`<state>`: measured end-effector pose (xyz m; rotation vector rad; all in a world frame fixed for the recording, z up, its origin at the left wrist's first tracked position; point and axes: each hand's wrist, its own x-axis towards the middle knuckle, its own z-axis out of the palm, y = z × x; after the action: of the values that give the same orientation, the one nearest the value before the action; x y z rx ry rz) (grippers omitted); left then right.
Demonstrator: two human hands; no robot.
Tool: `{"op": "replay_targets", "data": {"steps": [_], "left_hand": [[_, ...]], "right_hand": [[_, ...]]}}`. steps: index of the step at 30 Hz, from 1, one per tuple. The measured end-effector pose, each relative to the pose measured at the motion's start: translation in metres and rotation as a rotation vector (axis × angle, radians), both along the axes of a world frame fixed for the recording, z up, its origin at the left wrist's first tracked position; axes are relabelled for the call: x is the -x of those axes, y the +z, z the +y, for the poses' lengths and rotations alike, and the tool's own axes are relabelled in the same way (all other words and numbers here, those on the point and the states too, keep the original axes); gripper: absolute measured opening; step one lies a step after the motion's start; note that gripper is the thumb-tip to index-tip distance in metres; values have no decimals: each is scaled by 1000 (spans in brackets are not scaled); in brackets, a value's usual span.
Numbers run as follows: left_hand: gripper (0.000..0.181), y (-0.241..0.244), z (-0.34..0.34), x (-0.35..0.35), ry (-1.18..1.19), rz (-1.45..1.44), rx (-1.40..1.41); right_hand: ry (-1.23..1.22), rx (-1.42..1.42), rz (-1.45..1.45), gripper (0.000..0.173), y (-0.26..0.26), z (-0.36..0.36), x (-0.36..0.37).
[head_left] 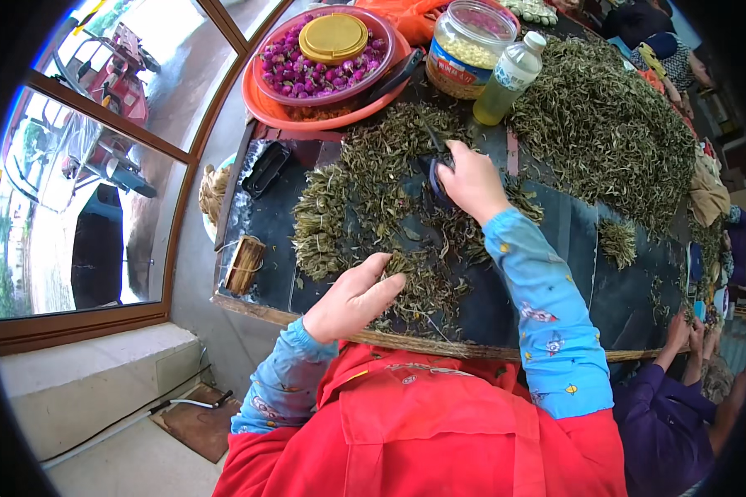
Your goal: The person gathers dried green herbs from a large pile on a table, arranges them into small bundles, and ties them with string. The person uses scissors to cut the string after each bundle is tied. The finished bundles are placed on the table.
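Observation:
On the dark tabletop (485, 304) lie loose dried leaves (379, 199). My left hand (355, 298) is near the front edge, thumb and fingers around a small bunch of dried leaves (396, 266), partly hidden by the fingers. Farther off and to the right, my right hand (472, 180) is on dark-handled scissors (434, 177), whose blades point away over the leaves; how firmly it grips them is hard to tell. Left of the loose leaves, several tied bundles of dried leaves (318, 230) stand in a row.
A pink basin (267, 102) of purple flowers, a plastic jar (466, 50) and a bottle (508, 77) stand at the back. A large leaf heap (603, 130) lies right, near a small bundle (617, 242). Left are a black tray (266, 169) and tied wood (245, 265). Other people work at far right.

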<state>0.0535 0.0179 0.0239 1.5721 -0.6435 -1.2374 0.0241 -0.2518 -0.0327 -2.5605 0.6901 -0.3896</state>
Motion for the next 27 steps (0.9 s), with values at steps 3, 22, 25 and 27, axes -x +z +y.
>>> {"op": "replay_targets", "data": {"steps": [3, 22, 25, 27], "left_hand": [[25, 1, 1, 1, 57, 152, 0], [49, 4, -10, 16, -16, 200, 155], [51, 11, -6, 24, 82, 351, 244], [55, 15, 0, 24, 268, 363, 162]], "right_hand": [[24, 255, 34, 32, -12, 0, -3], [425, -175, -338, 40, 52, 107, 124], [383, -364, -411, 34, 35, 112, 122], [267, -608, -390, 30, 35, 118, 122]]}}
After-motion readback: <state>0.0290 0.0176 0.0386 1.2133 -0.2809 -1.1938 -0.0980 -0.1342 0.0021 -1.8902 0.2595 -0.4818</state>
